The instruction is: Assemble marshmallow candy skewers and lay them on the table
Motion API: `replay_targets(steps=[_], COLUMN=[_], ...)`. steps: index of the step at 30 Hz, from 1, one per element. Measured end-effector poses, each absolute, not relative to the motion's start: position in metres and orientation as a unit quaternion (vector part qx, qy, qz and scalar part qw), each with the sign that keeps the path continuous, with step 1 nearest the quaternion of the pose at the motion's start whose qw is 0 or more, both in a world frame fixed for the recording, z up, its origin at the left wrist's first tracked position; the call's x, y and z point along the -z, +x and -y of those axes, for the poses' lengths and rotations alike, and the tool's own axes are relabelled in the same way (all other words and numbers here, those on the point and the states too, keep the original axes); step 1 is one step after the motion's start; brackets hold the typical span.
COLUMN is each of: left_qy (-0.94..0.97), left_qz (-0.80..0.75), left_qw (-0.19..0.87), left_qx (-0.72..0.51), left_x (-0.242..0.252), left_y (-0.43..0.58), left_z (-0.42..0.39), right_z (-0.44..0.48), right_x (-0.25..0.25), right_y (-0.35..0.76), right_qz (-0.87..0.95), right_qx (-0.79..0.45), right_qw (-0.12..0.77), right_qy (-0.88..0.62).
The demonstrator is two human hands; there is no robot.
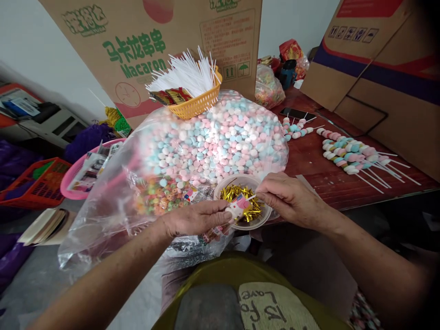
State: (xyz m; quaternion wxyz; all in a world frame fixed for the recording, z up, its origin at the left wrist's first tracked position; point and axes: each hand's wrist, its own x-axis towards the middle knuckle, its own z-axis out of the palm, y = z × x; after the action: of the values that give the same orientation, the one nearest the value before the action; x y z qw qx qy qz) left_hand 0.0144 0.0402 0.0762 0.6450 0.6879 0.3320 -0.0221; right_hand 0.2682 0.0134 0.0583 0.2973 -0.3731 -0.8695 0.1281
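Observation:
My left hand is closed on a small printed wrapper in white, pink and yellow. A white stick pokes out of its right end. At the tip of that stick, the thumb and fingers of my right hand are pinched together. Both hands are over a round clear plastic tub of gold twist ties. Behind them lies a big clear bag of pink, blue and white marshmallows. Ring-shaped coloured candies show beside my left wrist.
A yellow basket of white sticks rests on the marshmallow bag. Marshmallow skewers lie on the red table at right. Cardboard boxes stand behind. A pink basin and an orange crate are at left.

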Motion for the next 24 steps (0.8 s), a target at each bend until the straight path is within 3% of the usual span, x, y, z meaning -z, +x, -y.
replay_targets(steps=[6,12,15,18,21,24], left_qy=[0.649,0.714,0.716,0.677,0.674,0.728], left_qz=[-0.415,-0.486,-0.499,-0.499,-0.427,-0.418], left_qw=[0.633,0.421,0.393,0.457,0.564,0.523], left_qx=[-0.069,-0.278,-0.289,-0.291,-0.213,-0.147], left_x=[-0.055,-0.032,-0.028,-0.032,-0.038,-0.045], left_y=[0.03,0.028,0.025,0.016,0.005,-0.002], left_z=[-0.005,-0.003,-0.001,0.002,0.003,0.003], right_z=[-0.016,-0.006,0.002,0.006,0.008,0.009], right_x=[-0.052,-0.041,-0.028,-0.022,-0.022,-0.026], right_y=[0.243,0.214,0.188,0.169,0.165,0.166], right_qz=[0.874,0.697,0.653,0.593,0.579,0.65], right_qx=[-0.2,-0.434,-0.519,-0.54,-0.512,-0.415], right_qw=[0.291,0.334,0.352,0.403,0.421,0.408], right_qy=[-0.335,-0.463,-0.425,-0.441,-0.475,-0.489])
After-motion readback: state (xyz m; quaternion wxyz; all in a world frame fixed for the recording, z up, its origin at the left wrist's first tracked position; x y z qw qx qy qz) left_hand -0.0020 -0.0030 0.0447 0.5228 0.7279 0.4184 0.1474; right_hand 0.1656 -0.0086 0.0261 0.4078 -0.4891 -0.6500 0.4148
